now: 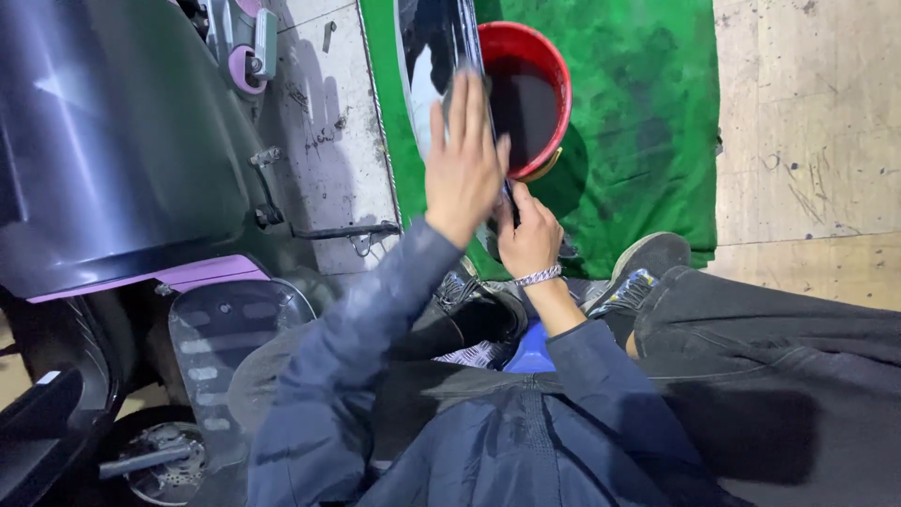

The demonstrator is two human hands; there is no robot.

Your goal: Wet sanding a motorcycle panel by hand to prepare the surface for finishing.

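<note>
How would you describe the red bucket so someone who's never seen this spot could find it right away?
Start at the green mat spread on the concrete floor beside the dark scooter. On the mat's upper part, just past the left hand pressed flat on a glossy dark panel, stands the red bucket. It is the only round, bright red thing there, and it holds dark liquid.

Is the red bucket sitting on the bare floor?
No, the red bucket stands on the green mat, beside the left hand.
</note>
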